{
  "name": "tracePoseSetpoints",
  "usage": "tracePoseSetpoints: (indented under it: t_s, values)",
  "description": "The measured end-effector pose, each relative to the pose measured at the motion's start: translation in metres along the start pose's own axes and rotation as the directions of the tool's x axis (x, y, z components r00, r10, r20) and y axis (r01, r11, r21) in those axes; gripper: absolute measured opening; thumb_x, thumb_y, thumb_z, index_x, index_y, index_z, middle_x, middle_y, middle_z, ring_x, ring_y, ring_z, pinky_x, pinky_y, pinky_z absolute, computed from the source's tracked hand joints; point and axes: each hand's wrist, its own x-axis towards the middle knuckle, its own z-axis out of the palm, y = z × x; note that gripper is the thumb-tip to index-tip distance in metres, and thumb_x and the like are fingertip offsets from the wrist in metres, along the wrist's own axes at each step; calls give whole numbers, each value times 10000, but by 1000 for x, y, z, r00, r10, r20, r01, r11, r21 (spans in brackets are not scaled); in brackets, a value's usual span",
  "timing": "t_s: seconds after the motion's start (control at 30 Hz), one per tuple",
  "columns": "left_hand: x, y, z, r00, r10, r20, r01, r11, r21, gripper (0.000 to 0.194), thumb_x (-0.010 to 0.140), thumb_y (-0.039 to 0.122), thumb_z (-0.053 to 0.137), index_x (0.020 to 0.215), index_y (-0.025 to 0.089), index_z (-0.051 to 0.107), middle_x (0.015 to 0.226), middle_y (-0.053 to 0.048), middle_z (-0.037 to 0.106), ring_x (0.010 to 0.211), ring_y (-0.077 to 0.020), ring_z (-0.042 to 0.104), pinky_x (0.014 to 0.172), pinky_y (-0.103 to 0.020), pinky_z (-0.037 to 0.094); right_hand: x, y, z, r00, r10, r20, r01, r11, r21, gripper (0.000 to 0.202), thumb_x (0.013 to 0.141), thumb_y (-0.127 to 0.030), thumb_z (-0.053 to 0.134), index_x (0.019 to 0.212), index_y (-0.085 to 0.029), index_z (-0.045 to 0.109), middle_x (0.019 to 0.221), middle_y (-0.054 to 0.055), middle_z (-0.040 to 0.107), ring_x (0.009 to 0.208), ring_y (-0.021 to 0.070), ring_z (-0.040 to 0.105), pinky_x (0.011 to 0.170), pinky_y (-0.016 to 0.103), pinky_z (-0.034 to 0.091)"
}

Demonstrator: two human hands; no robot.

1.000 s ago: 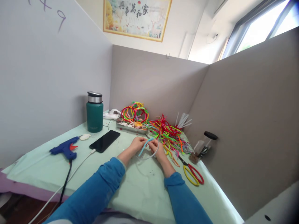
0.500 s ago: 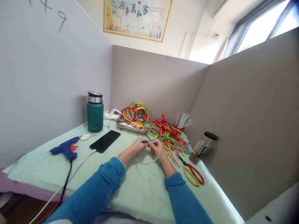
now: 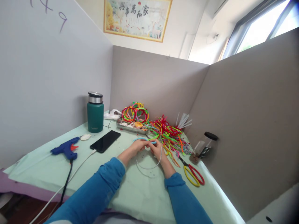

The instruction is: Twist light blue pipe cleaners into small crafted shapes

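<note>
My left hand (image 3: 139, 145) and my right hand (image 3: 156, 147) are close together above the middle of the table, fingertips nearly touching. Both pinch a light blue pipe cleaner (image 3: 140, 138), which arcs out above my left hand. From my right hand a pale white strand (image 3: 153, 168) curves down and to the left in a loose loop over the cloth. Just beyond my hands lies a heap of coloured pipe cleaners (image 3: 168, 132). Scissors (image 3: 195, 175) with one red and one yellow handle rest to the right of my right hand.
A metal tray (image 3: 132, 128) with coloured rings stands at the back. On the left are a green bottle (image 3: 95, 116), a black phone (image 3: 105, 141) and a blue glue gun (image 3: 65, 148) with its cord. A clear jar (image 3: 205, 146) stands at the right edge, by the partition.
The fingers of my left hand have shifted along the blue pipe cleaner, whose free end now reaches out flatter to the left. The white loop hangs slightly lower.
</note>
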Motion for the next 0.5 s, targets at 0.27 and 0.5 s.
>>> tracePoseSetpoints:
  t_s: [0.27, 0.5]
  values:
    - [10, -8, -4, 1000, -5, 0, 5, 1000, -25, 333, 685, 443, 631, 589, 146, 515, 439, 66, 376, 350, -29, 240, 387, -217, 86, -1, -2, 0, 999, 16, 52, -17, 1000, 21, 308, 680, -430, 693, 827, -196, 557, 518, -62, 503, 398, 83, 366, 386, 219, 258]
    - [9, -5, -4, 997, -51, -66, 50, 998, -25, 281, 726, 339, 605, 590, 162, 435, 451, 81, 373, 319, -14, 208, 380, -221, 67, 0, 0, 1, 999, -19, 39, 18, 999, 39, 338, 667, -473, 710, 777, -190, 563, 512, -69, 456, 410, 76, 346, 401, 224, 257]
